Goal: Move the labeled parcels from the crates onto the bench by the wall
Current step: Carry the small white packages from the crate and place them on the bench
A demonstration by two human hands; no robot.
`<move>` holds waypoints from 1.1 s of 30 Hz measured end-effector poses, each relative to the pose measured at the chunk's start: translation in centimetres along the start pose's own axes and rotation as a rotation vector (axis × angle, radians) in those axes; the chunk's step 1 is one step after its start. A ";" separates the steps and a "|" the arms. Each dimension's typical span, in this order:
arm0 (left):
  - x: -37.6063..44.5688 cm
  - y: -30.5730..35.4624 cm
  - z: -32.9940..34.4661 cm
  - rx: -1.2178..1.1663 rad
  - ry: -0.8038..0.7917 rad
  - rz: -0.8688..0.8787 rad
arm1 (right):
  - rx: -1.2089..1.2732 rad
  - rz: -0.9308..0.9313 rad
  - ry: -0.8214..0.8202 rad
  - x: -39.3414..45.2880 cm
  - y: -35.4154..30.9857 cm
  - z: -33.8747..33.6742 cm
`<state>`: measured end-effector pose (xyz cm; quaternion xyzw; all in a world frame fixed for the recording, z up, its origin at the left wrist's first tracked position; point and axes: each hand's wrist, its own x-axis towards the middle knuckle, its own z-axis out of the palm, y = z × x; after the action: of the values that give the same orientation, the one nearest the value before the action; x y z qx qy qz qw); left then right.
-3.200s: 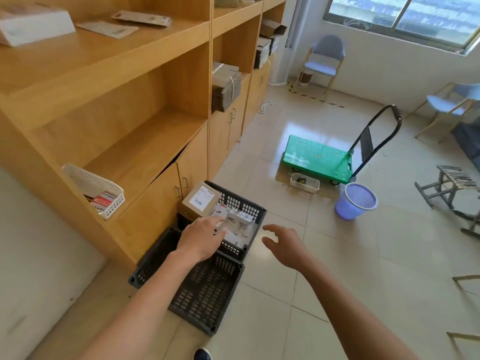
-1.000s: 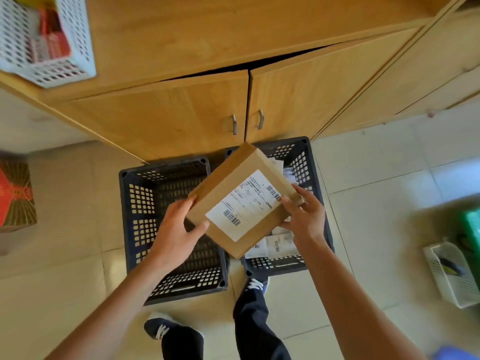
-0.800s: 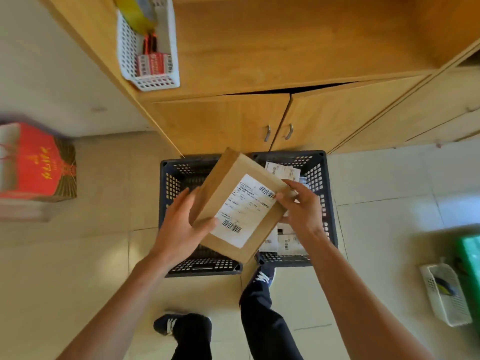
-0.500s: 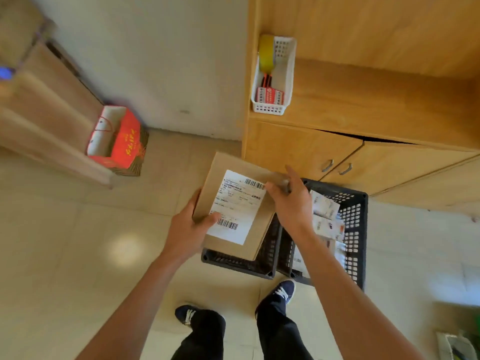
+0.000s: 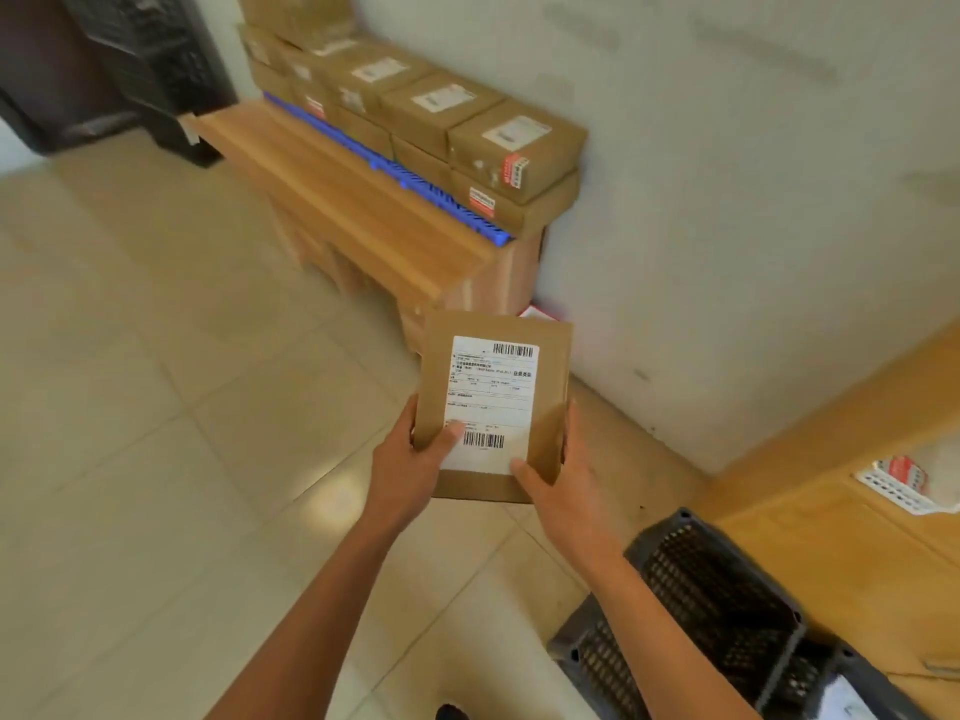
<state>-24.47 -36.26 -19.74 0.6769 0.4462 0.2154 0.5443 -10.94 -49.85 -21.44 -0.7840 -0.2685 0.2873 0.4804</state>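
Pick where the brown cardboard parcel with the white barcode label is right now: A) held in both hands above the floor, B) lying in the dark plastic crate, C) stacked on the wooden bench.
A: the left hand and right hand grip the brown cardboard parcel at its lower edges, short of the wooden bench.

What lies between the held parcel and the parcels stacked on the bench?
In the head view, only bare bench top and a blue strip separate the held parcel from the stacked parcels.

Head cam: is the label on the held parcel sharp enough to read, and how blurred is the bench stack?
Head view: parcel in both hands is fairly sharp, barcodes clear, fine print not legible; bench and stacked boxes are motion-blurred; floor shows soft glare; wide-angle bends the edges.
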 end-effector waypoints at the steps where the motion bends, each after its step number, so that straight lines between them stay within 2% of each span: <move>1: 0.7 0.2 -1.5 -0.010 0.023 0.007 | -0.013 -0.035 -0.009 0.7 -1.3 1.3; 8: 6.5 1.2 -9.6 -0.049 0.110 0.045 | -0.024 -0.217 -0.048 7.8 -8.2 7.4; 18: 21.6 3.8 -14.5 -0.019 0.172 0.109 | 0.011 -0.232 -0.128 23.0 -13.9 13.2; 22: 27.1 4.1 -17.3 -0.018 0.240 0.095 | -0.029 -0.332 -0.192 28.8 -17.1 16.0; 28: 34.5 3.0 -23.6 -0.039 0.345 0.066 | -0.174 -0.430 -0.318 36.0 -21.3 22.5; 33: 41.8 1.6 -29.4 -0.029 0.403 0.066 | -0.170 -0.437 -0.372 42.5 -25.2 29.5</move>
<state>-25.47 14.82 -17.13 0.6265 0.5207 0.3705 0.4462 -6.12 7.39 -17.75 -0.6791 -0.5371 0.2922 0.4061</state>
